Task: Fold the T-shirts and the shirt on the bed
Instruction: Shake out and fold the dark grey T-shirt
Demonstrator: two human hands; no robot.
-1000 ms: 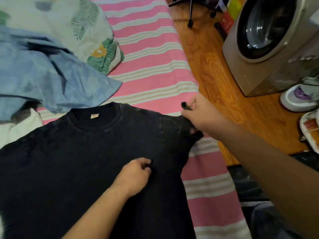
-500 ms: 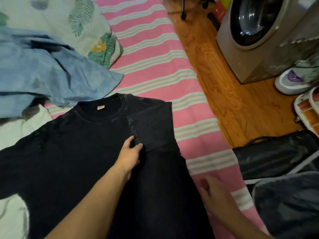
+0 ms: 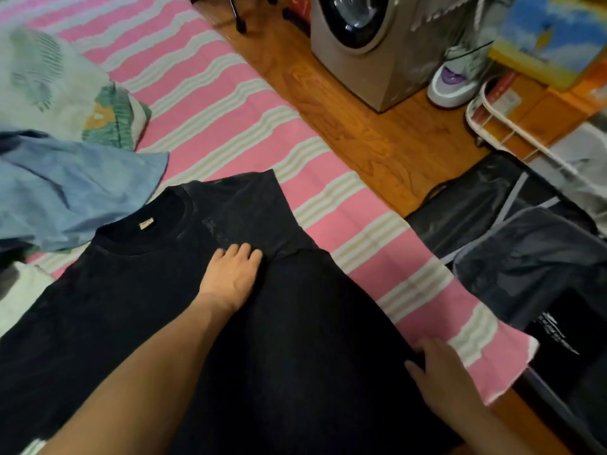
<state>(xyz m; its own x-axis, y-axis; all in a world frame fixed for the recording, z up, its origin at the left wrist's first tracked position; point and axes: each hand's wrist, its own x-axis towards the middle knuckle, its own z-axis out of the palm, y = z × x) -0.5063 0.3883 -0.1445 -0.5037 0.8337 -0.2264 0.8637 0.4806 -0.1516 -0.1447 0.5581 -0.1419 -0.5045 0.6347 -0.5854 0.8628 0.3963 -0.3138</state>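
A black T-shirt (image 3: 138, 307) lies front side up on the pink striped bed (image 3: 230, 103), collar away from me. Its right sleeve (image 3: 253, 205) is folded in over the chest. My left hand (image 3: 235, 274) presses flat with straight fingers on the shirt, just below that folded sleeve. My right hand (image 3: 440, 372) is at the shirt's right side edge near the bed's edge, thumb on the black cloth and fingers curled at the edge, pinching it. A crumpled light blue shirt (image 3: 72, 192) lies to the left of the collar, and a white garment (image 3: 19, 290) shows at far left.
A leaf-patterned pillow (image 3: 65, 90) lies at the back left of the bed. Right of the bed is wooden floor (image 3: 361, 126) with a washing machine (image 3: 364, 44), a white shoe (image 3: 453, 83), a wire rack (image 3: 492, 126) and black bags (image 3: 525, 244) close to the bed's edge.
My right hand let go of the sleeve, now folded onto the chest, and came down to the shirt's right side edge. My left hand flattened onto the shirt below the fold.
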